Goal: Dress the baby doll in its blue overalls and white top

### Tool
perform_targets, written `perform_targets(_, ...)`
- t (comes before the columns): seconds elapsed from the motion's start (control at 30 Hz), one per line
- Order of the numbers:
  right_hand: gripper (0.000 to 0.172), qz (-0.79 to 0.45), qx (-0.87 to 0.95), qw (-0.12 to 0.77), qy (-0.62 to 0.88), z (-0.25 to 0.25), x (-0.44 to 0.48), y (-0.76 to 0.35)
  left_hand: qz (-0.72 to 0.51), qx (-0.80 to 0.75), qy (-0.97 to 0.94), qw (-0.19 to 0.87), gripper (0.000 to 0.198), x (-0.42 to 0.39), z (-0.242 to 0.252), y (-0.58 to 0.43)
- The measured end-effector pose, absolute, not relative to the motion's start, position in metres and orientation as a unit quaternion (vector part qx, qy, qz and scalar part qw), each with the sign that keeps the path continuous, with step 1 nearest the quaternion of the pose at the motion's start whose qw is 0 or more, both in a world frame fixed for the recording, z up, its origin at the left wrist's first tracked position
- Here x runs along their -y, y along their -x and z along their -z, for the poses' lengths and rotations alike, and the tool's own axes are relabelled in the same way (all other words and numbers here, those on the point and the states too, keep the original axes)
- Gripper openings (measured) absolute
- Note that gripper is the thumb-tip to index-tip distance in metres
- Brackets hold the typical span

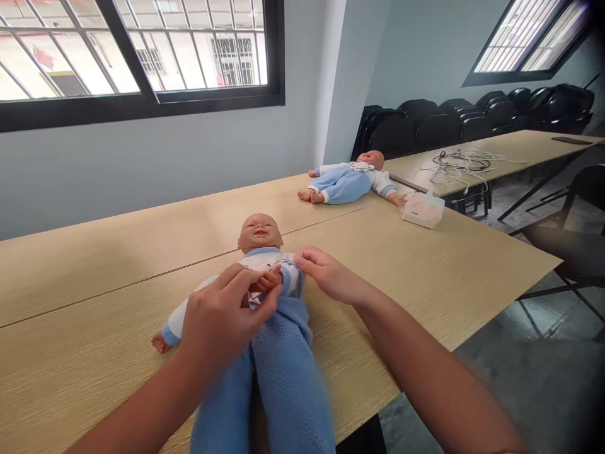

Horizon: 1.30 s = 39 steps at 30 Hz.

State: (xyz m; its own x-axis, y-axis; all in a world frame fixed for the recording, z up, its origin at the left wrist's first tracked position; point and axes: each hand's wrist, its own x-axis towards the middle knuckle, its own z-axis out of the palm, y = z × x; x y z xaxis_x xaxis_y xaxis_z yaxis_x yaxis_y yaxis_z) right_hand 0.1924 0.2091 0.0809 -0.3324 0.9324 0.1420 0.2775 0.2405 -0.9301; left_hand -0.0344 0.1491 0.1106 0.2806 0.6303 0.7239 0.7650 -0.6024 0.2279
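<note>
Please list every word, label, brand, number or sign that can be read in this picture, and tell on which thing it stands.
No text can be read.
Tissue box: a small dark mark on its front, too small to read.
Near doll's shirt: small printed marks, partly covered; no letters can be made out.
Far doll's shirt: small print, too small to tell.

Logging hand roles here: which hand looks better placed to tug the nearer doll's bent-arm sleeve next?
Probably the right hand: it is closed at the sleeve, while the left hand is taken up holding the doll's hand.
</note>
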Motion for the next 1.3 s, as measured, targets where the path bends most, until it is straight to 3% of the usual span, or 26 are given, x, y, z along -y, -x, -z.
perform_targets(0.17, 0.037, -0.43, 0.706, 0.367, 0.426, -0.075, -0.216, -0.197, 0.384, 0.357, 0.833, 0.178, 0.009, -0.132, -0.117, 0.029)
perform_targets(0.3, 0.039, -0.433, 0.707, 0.369, 0.42, -0.066, -0.221, -0.195, 0.37, 0.316, 0.852, 0.192, 0.013, -0.127, -0.113, 0.026)
perform_targets(0.4, 0.036, -0.43, 0.7, 0.377, 0.428, -0.062, -0.222, -0.192, 0.366, 0.322, 0.86, 0.153, 0.019, -0.135, -0.106, 0.026)
perform_targets(0.57, 0.031, -0.394, 0.708, 0.396, 0.432, -0.063, -0.219, -0.186, 0.315, 0.352, 0.88, 0.04, 0.049, -0.154, -0.095, 0.025)
perform_targets(0.77, 0.032, -0.389, 0.722, 0.382, 0.427, -0.065, -0.219, -0.19, 0.352, 0.375, 0.858, -0.007, 0.039, -0.162, -0.093, 0.029)
perform_targets(1.13, 0.043, -0.383, 0.783, 0.315, 0.376, -0.053, -0.227, -0.194, 0.398, 0.246, 0.873, 0.14, 0.024, -0.136, -0.118, 0.024)
perform_targets(1.3, 0.049, -0.45, 0.738, 0.304, 0.401, -0.048, -0.231, -0.193, 0.419, 0.224, 0.873, 0.109, 0.026, -0.125, -0.135, 0.03)
